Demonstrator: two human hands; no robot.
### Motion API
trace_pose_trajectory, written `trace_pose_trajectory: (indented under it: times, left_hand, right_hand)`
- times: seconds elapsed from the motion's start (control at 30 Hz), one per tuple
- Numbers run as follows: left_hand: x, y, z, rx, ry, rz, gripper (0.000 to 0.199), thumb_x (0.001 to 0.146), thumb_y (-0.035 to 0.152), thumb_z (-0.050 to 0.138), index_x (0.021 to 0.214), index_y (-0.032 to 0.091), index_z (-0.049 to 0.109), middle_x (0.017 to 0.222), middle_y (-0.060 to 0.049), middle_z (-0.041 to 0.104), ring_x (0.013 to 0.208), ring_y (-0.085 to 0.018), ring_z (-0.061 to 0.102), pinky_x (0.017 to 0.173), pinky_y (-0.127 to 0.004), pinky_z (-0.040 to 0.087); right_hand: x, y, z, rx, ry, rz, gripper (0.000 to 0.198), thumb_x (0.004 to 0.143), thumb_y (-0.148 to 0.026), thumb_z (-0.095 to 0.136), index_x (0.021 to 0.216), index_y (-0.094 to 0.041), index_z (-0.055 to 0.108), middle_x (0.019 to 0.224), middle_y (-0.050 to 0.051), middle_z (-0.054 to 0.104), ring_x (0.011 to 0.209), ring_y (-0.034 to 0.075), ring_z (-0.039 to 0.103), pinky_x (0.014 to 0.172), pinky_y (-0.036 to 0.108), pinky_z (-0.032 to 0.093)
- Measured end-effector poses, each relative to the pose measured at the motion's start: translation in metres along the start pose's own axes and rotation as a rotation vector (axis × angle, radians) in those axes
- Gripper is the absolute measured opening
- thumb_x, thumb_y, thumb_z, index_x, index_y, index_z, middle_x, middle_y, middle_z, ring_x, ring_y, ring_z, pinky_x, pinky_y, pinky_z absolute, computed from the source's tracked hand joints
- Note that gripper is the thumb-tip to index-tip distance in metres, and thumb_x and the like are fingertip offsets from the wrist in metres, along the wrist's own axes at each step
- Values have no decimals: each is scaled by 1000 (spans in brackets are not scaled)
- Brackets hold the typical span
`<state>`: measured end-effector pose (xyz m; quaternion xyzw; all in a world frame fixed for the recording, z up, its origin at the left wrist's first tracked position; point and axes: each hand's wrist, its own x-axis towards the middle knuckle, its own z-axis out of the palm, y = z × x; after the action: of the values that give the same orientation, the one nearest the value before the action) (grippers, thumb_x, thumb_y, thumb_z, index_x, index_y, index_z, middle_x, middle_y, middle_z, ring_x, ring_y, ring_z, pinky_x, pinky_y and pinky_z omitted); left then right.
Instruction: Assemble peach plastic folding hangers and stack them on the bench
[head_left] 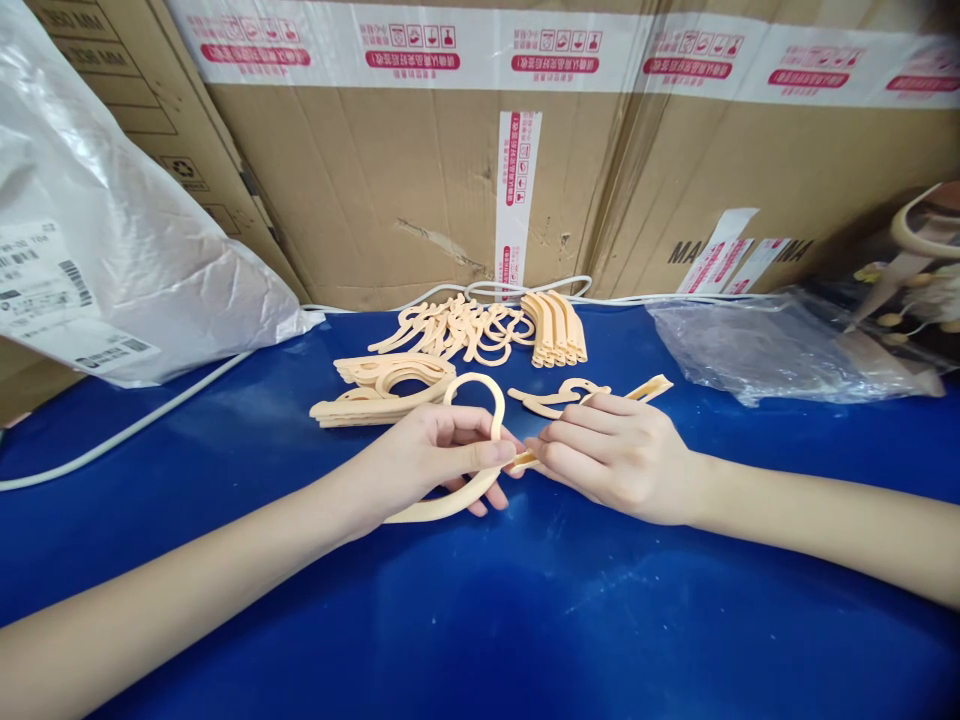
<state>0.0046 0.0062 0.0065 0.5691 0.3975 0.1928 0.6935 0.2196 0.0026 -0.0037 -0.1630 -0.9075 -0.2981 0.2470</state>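
Observation:
My left hand (439,447) is closed around a beige plastic clothes-hanger part (475,378), its hook curving up above the thumb and a curved arm running down to the left. My right hand (615,455) grips a narrow beige hanger arm (523,460), mostly hidden under the fingers. The ends of both pieces meet between my fingertips; whether they are joined I cannot tell. Just behind my left hand lies a stack of flat hangers (382,408). Beyond my right hand are a loose hook piece (536,402) and a channelled arm piece (652,388), partly covered.
On the blue table (480,620), a heap of hooks (450,325) lies beside a row of curved arms (555,328). Cardboard boxes (390,180) stand behind. A white plastic parcel (150,240) is left, a clear bag (757,345) right. A white cable (150,422) runs along the left.

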Motion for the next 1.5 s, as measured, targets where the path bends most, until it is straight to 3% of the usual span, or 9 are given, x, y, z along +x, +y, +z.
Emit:
trace_pose_trajectory:
  times: [0.43,0.77,1.33,1.5]
  left_hand:
    - [0,2,1,-11,12,16,14,84,28,62,89,16,68,70,0,69,61,-11,65,59,-20,54]
    - [0,-1,0,-22,14,26,14,84,27,63,92,17,69,90,-2,69,68,-11,66,60,-19,55]
    - [2,-2,-1,-51,26,28,18,82,29,65,96,18,69,93,-4,70,68,-11,67,60,-19,56]
    - [1,-3,-1,-91,26,17,24,82,29,66,104,21,68,85,-3,71,67,-12,67,60,-20,55]
  right_hand:
    - [0,0,2,-2,2,59,28,91,-18,49,63,-16,51,58,-3,55,57,11,46,60,25,34]
    - [2,1,1,29,-7,81,30,92,-20,48,64,-15,55,59,-1,56,57,11,47,61,25,36]
    - [1,1,0,65,-26,130,36,95,-28,44,63,-16,55,58,0,55,55,12,47,57,25,35]
    - [-1,2,2,91,-42,161,36,96,-28,42,65,-15,54,62,1,57,58,11,49,61,24,38]
